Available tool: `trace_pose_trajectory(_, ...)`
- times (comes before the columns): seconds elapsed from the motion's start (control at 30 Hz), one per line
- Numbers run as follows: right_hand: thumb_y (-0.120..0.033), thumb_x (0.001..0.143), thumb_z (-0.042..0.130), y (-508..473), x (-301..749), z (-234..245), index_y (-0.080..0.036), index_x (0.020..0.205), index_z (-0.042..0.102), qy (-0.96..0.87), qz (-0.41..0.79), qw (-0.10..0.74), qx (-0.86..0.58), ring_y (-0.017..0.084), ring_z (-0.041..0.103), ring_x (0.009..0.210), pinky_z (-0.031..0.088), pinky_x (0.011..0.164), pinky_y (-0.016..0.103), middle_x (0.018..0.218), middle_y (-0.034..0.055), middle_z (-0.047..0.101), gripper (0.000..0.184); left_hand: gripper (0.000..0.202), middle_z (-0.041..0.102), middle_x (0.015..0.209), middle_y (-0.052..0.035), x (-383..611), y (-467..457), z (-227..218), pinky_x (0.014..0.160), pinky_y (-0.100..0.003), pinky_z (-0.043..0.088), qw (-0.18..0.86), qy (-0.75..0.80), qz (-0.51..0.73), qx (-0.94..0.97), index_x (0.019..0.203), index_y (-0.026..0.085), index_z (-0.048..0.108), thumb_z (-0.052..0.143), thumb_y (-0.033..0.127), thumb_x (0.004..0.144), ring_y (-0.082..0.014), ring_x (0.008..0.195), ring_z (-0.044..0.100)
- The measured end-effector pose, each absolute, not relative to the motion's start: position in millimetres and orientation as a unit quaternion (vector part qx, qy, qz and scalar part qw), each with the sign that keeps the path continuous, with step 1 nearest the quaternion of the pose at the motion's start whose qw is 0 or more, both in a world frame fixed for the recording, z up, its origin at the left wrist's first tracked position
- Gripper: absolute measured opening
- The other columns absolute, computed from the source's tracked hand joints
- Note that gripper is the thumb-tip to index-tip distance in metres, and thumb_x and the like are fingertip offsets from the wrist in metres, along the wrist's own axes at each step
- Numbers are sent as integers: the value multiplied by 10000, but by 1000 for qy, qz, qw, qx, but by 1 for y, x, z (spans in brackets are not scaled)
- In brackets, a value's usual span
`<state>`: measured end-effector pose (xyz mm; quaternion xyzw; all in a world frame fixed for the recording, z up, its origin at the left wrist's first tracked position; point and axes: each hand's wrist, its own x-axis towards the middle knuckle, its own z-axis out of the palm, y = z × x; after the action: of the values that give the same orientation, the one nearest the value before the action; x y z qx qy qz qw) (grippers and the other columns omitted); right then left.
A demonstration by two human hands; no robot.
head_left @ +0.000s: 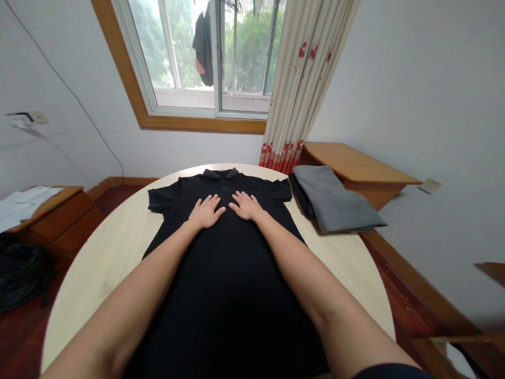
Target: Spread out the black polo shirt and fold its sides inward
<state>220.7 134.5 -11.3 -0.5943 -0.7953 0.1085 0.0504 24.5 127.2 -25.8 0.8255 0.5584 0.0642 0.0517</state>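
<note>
A black polo shirt (224,273) lies spread face up on a round light wooden table (118,247), collar toward the window. My left hand (205,211) rests flat on the shirt's chest, fingers stretched out and slightly apart. My right hand (245,205) lies flat beside it, fingers also extended, its fingertips almost touching those of the left. Both palms press on the fabric just below the collar. Neither hand holds anything.
A folded grey garment (335,202) on a darker one sits at the table's right edge. A wooden bench (355,166) stands behind it by the curtain (303,89). A low wooden cabinet (51,210) with white cloth is on the left, a black bag (19,273) on the floor.
</note>
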Motion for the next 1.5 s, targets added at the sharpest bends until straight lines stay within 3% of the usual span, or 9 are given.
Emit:
trace_pose_trajectory(0.37,-663,975,208,172,287,-26,-186,1569,262,-729,65,76,-678,238,111,1523,106,1225,463,1642,73,150,764,819,168,1649,-68,-36,166,-24,1222,-473,146,22,662,34,748,1576,143,248,164,664,949,-274,1522,127)
trace_pose_trajectory(0.57,-657,971,209,178,304,-27,-170,1574,241,-703,57,65,-706,245,108,1522,110,1226,491,1644,69,140,776,843,167,1647,-78,-47,176,-22,1217,-510,153,21,695,36,718,1575,130,247,152,676,939,-277,1523,123)
trace_pose_trajectory(0.77,-544,988,274,184,274,-3,-126,1561,270,-669,73,-4,-740,317,146,1508,111,1192,602,1634,113,165,709,841,179,1647,-76,-46,174,-21,1214,-518,164,14,698,45,715,1571,133,263,158,673,935,-292,1522,123)
trace_pose_trajectory(0.83,-494,993,295,185,247,0,-103,1540,315,-688,47,11,-724,305,138,1510,94,1198,588,1627,122,189,673,835,181,1647,-73,-46,174,-21,1215,-515,167,17,699,46,713,1570,136,267,166,670,936,-292,1521,128)
trace_pose_trajectory(0.97,-509,1005,218,182,195,-10,-102,1558,264,-740,33,81,-667,265,84,1522,79,1218,536,1642,106,126,688,817,208,1642,-67,-47,175,-23,1215,-512,173,14,700,60,711,1563,162,296,187,676,937,-295,1517,148)
trace_pose_trajectory(1.2,-426,1009,169,191,200,-24,-118,1578,207,-706,82,66,-701,229,86,1526,82,1232,489,1648,69,97,648,782,201,1643,-70,-47,176,-22,1215,-515,165,28,699,62,712,1557,173,309,209,652,948,-285,1520,140)
trace_pose_trajectory(1.4,-519,991,182,218,229,-22,-93,1574,210,-682,63,60,-726,258,96,1523,110,1223,504,1643,108,109,722,796,197,1643,-73,-45,174,-20,1219,-511,152,40,700,66,710,1557,155,307,214,654,944,-280,1521,133)
trace_pose_trajectory(1.5,-493,996,197,232,226,-20,-79,1565,231,-667,54,44,-742,272,105,1520,113,1213,527,1638,136,128,704,779,203,1643,-66,-44,173,-20,1220,-513,148,36,702,69,708,1554,168,317,217,645,947,-281,1522,131)
